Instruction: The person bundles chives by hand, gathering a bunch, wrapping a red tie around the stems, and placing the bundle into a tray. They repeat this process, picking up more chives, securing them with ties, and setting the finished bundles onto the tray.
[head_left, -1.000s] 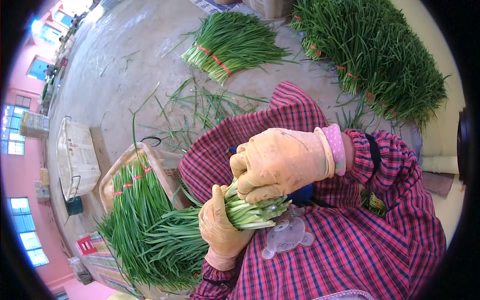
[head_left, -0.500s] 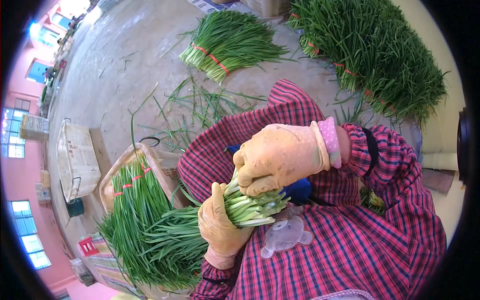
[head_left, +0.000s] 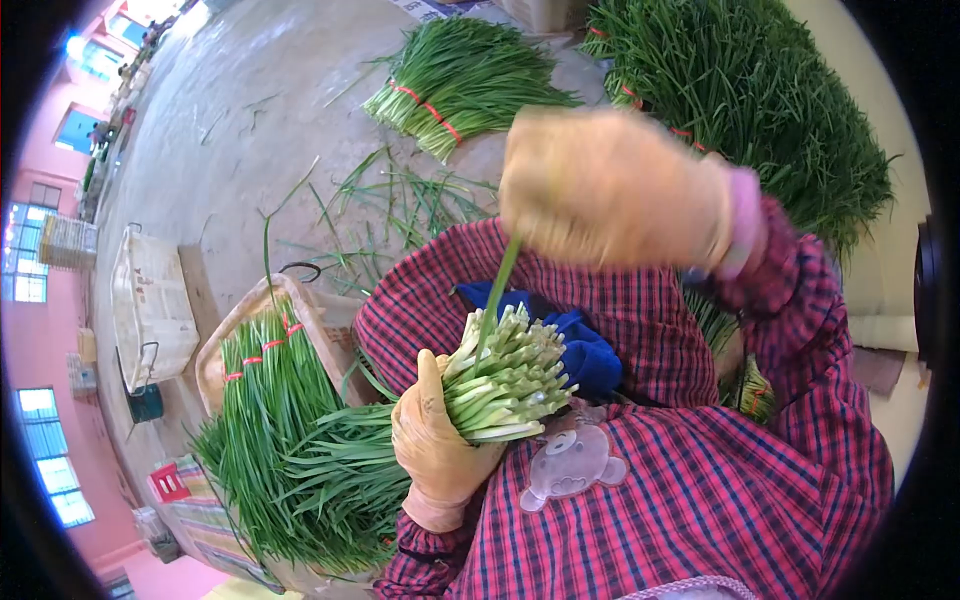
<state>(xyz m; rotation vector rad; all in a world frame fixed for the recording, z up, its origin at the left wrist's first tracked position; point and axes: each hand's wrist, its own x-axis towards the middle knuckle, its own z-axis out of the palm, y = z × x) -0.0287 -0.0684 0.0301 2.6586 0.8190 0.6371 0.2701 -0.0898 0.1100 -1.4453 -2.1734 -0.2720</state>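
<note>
My left hand (head_left: 435, 435), in a tan rubber glove, is wrapped round a bunch of garlic chives (head_left: 510, 385). The pale cut ends point right and up, while the long green leaves (head_left: 350, 460) trail left. Above the bunch, my right hand (head_left: 610, 190), gloved alike and blurred by motion, is closed on one green chive blade (head_left: 500, 295). That blade runs down from my fist to the cut ends of the bunch. A blue cloth (head_left: 585, 355) lies in my lap behind the stems.
Left of my knees, a tan basket (head_left: 210, 370) holds chives tied with red bands. More banded chives (head_left: 470, 75) lie on the floor, with a large pile (head_left: 750, 110) at upper right. Loose leaves (head_left: 390, 205) are scattered there. A white crate (head_left: 155, 305) stands farther left.
My right hand has risen from the bunch toward the upper right, drawing a green blade up. The cut ends are now uncovered. My left hand keeps its hold, nearly unmoved.
</note>
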